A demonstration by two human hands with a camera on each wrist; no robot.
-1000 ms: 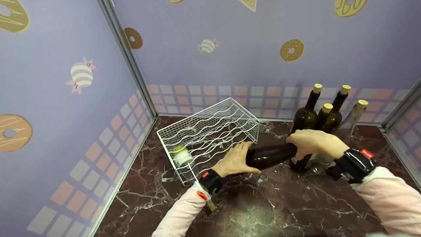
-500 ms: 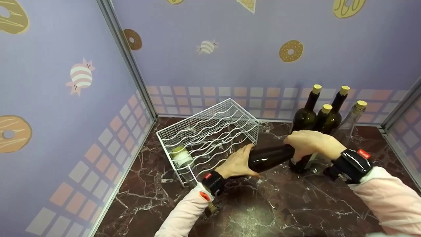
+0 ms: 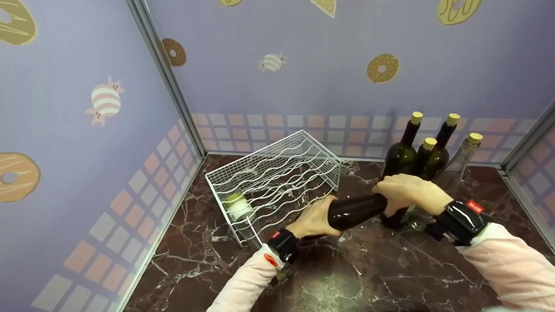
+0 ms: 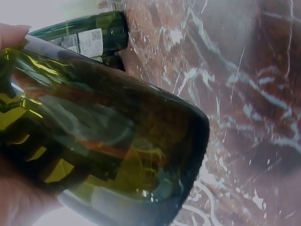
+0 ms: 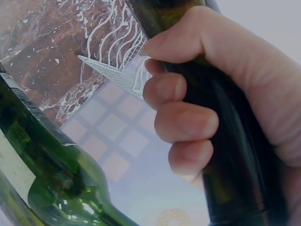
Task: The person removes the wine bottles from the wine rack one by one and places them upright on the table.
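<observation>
Right of centre, a dark green glass bottle (image 3: 354,212) slants above the brown marbled bench (image 3: 373,277), the left hand's (image 3: 314,219) fingers curled round its body, the right hand's (image 3: 403,190) round its neck end. Steady two-handed control should spare the upright cork-stoppered glass bottles (image 3: 399,155).

Bottle: dark wine bottle (image 3: 357,211), near black from above, but up close the glass is see-through olive green, fingers showing through it
Pose: tipped well over onto its side, held up off the tabletop (image 3: 381,268), wide base end toward the white wire rack (image 3: 255,153)
Base end: left hand (image 3: 315,219) has this one
Narrower end: right hand (image 3: 405,190) wrapped round it, fingers properly curled
</observation>
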